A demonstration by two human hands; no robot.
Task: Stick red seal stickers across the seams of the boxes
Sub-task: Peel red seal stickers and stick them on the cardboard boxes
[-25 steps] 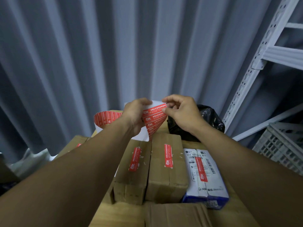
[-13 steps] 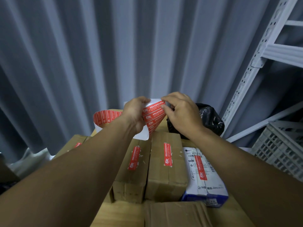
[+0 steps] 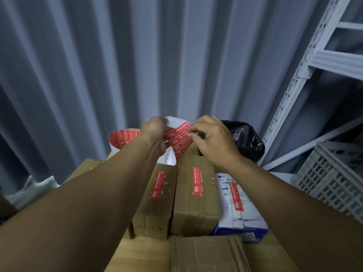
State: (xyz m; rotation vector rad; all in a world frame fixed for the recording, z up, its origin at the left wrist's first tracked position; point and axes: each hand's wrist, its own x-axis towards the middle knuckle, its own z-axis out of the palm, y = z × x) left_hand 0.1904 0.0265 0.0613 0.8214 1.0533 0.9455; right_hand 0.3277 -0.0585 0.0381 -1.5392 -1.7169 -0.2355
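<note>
My left hand (image 3: 154,132) grips a curled white backing sheet of red seal stickers (image 3: 177,140), held up above the boxes. My right hand (image 3: 211,141) pinches the edge of one red sticker on that sheet with thumb and forefinger. Below lie two brown cardboard boxes side by side, the left box (image 3: 155,203) and the middle box (image 3: 196,201), each with a red sticker along its top. To their right lies a white and blue box (image 3: 237,209), also with a red sticker on top.
A black plastic bag (image 3: 245,142) sits behind the boxes. A white metal shelf frame (image 3: 294,75) and a grey plastic crate (image 3: 334,179) stand at the right. More cardboard (image 3: 206,254) lies in front, on a wooden surface (image 3: 141,254). A grey curtain hangs behind.
My right thumb and forefinger have closed tighter on the sticker's edge. Both hands and the sheet have barely shifted.
</note>
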